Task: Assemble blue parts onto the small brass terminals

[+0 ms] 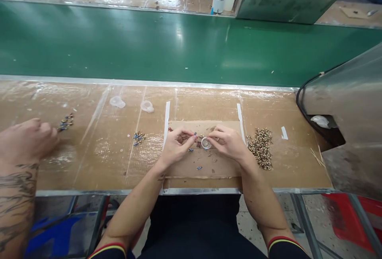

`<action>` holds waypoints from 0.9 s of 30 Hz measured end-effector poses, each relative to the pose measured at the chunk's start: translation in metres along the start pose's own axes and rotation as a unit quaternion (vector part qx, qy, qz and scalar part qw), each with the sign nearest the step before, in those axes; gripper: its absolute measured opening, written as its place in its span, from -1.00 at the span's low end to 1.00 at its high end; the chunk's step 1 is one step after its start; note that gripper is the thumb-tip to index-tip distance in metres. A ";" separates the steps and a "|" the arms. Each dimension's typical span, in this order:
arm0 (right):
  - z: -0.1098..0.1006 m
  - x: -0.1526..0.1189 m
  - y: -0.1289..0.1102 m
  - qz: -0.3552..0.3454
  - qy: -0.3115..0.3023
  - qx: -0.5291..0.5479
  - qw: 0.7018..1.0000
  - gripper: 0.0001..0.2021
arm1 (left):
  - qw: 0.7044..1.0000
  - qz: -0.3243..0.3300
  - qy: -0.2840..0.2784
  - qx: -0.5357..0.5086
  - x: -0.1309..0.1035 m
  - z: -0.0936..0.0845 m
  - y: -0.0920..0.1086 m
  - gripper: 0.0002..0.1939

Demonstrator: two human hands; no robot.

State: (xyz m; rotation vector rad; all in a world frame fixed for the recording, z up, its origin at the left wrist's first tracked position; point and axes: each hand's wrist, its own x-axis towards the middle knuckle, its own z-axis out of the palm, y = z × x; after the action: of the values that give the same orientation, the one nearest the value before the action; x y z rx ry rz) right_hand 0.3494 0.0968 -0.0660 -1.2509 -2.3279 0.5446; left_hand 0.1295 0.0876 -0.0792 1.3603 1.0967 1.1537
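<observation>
My left hand is closed in a pinch on a small blue-tipped metal part, mostly covered by the fingertips. My right hand is also closed, thumb and forefinger together at the rim of a small round clear dish; what they pinch is too small to make out. Both hands are above a cardboard sheet. Several small blue and brass parts lie on it, one of them towards the front. Right of my right hand is a large pile of small brass parts.
Clusters of blue and brass parts lie to the left. A co-worker's tattooed arm and hand rest at far left. Two clear plastic pieces lie behind. Beyond runs a green belt; a metal housing with a cable bounds the right.
</observation>
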 end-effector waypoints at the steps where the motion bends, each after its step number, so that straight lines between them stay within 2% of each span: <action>1: 0.000 0.000 -0.001 0.009 0.008 0.001 1.000 -0.85 | 1.000 -0.003 0.012 -0.004 0.000 0.000 0.001 -0.73; 6: 0.006 0.002 -0.001 0.033 0.030 0.014 0.999 -0.85 | 0.998 -0.016 0.047 -0.038 0.001 -0.001 0.003 -0.75; 12: 0.001 0.000 0.001 -0.039 0.021 0.044 0.998 -0.83 | 0.996 -0.039 0.055 -0.050 0.002 -0.002 0.002 -0.69; 16: -0.003 -0.001 -0.001 -0.051 -0.006 0.040 0.998 -0.80 | 0.995 -0.055 0.055 -0.056 0.003 -0.003 0.003 -0.63; 20: -0.005 0.000 -0.004 -0.075 0.002 0.018 0.997 -0.80 | 0.997 -0.054 0.036 -0.053 0.002 -0.003 0.001 -0.63; 23: -0.010 0.000 -0.007 -0.080 0.077 0.053 0.992 -0.86 | 0.999 -0.020 0.024 -0.010 0.001 -0.002 -0.001 -0.72; 27: -0.014 -0.002 -0.014 -0.065 0.250 0.134 0.957 -0.90 | 0.989 0.113 0.004 0.100 -0.002 0.001 -0.001 -0.88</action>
State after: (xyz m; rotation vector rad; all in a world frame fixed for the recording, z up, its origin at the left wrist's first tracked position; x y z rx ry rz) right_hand 0.3487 0.0900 -0.0475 -0.9650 -1.8259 0.4203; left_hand 0.1300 0.0858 -0.0802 1.6706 1.1083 1.2382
